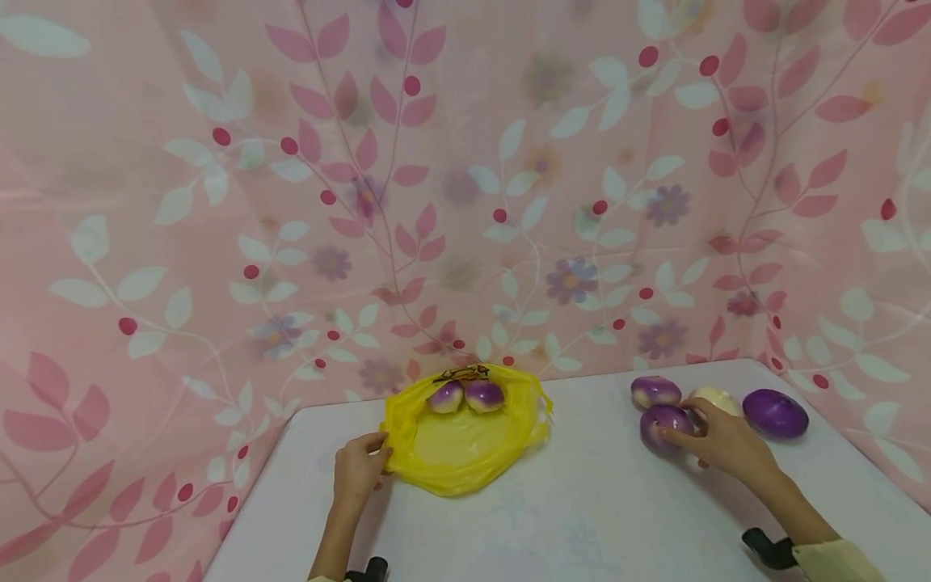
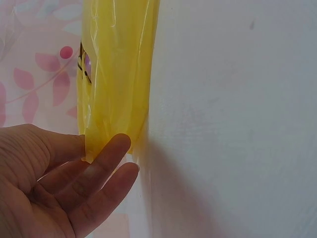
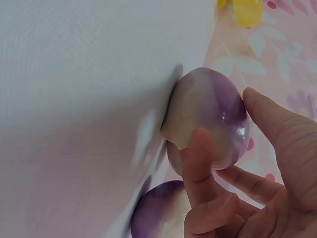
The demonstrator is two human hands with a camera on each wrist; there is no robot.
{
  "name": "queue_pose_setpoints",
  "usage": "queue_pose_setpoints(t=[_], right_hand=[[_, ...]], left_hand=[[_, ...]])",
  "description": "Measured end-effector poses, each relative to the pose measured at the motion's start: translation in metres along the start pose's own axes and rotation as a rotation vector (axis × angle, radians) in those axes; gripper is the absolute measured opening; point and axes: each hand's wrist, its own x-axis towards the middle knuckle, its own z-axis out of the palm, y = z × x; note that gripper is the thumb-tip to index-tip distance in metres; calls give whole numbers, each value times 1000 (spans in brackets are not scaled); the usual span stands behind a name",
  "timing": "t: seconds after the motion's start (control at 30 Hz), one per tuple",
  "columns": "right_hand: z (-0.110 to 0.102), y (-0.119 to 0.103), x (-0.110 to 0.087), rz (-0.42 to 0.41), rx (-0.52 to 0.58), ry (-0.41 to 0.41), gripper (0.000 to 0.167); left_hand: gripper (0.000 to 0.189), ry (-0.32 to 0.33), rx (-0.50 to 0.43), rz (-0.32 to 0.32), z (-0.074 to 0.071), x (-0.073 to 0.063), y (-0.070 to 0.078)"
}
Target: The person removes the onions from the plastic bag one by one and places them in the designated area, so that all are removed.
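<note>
At its left edge, a yellow plastic bag [image 1: 454, 478] is pinched between the thumb and fingers of my left hand [image 1: 356, 473]. The bag lies with its mouth spread wide, and two purple-and-white turnips [image 1: 447, 397] [image 1: 484, 395] show at its back. In the left wrist view the bag film [image 2: 119, 74] passes between thumb and fingers. My right hand [image 1: 730, 443] grips a glossy purple-and-white turnip [image 3: 208, 106], thumb on one side and fingers on the other. It is at the tabletop, close to another purple turnip [image 1: 655, 391].
Beyond my right hand are a pale cream round thing [image 1: 716, 399] and a dark purple oval one [image 1: 775, 414]. The white table [image 1: 582, 493] meets a pink floral cloth [image 1: 465, 202] at its back edge. A black strap mount [image 1: 769, 550] sits at my right wrist.
</note>
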Motion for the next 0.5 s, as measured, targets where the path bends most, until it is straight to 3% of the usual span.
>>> queue_pose_setpoints(t=[0.27, 0.5], right_hand=[[-5, -6, -3, 9, -7, 21, 88], [-2, -17, -5, -43, -8, 66, 81]], left_hand=[[35, 0, 4, -9, 0, 0, 1], [35, -2, -3, -15, 1, 1, 2]])
